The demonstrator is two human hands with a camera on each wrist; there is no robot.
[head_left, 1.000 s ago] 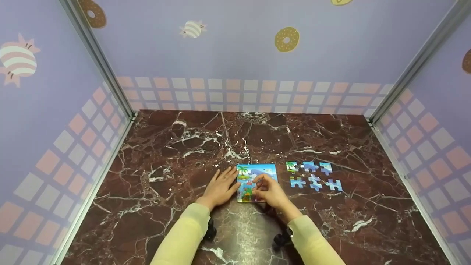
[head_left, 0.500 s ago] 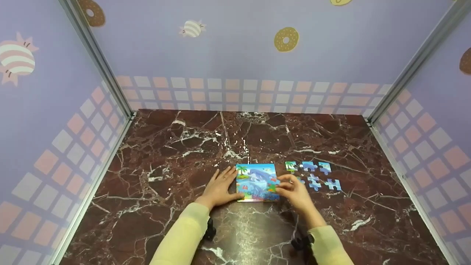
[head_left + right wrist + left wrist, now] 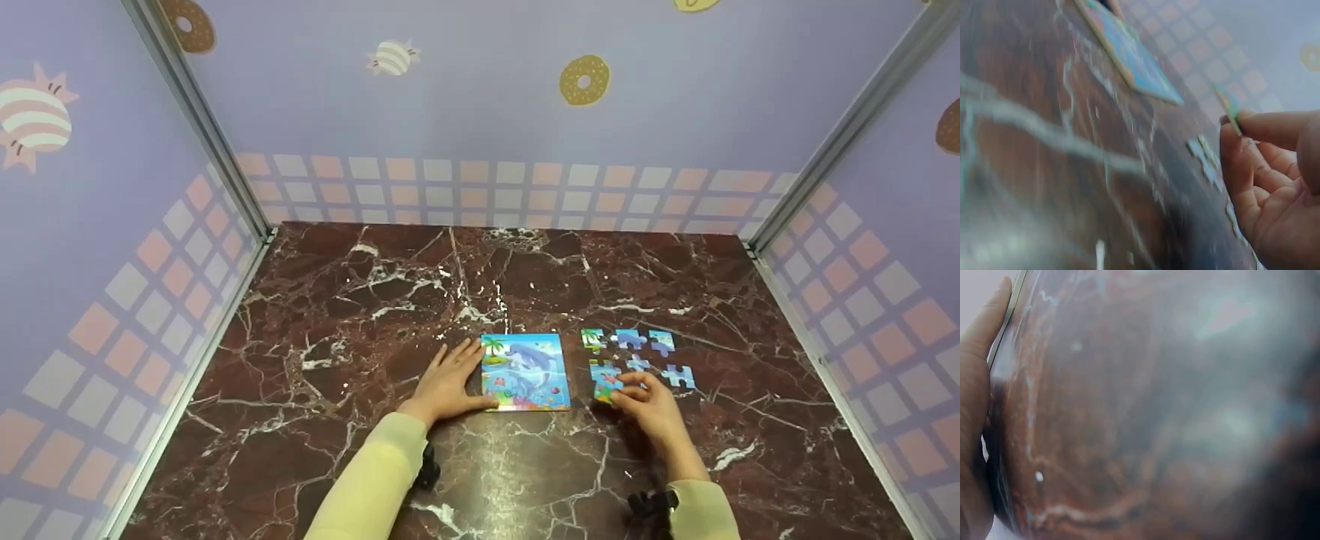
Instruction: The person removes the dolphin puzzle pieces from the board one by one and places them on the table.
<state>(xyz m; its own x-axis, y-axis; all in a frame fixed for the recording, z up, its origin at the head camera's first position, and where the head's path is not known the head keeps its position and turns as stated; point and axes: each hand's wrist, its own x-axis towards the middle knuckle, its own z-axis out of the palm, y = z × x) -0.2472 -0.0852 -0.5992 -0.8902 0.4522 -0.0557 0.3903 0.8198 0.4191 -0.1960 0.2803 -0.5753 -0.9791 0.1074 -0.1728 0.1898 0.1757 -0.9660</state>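
Observation:
A square puzzle board [image 3: 526,370] with a dolphin picture lies flat on the table. My left hand [image 3: 447,384] rests at its left side with straight fingers, the thumb along the lower left corner. Between thumb and fingers, my right hand [image 3: 654,409] pinches a puzzle piece [image 3: 605,391] with green and orange colours, just right of the board. In the right wrist view this piece [image 3: 1229,107] is seen nearly edge-on, above the tabletop. The left wrist view shows only part of the left hand [image 3: 974,399] beside the board's edge.
Several loose puzzle pieces [image 3: 629,339] lie in two rows right of the board; the right hand partly covers the near row. The dark red marbled table [image 3: 360,300] is bordered by lilac panels [image 3: 480,97] at the back and both sides.
My right hand has moved right from over the board, carrying the puzzle piece to beside the loose ones. The left hand stays by the board, its thumb now lying at the lower corner.

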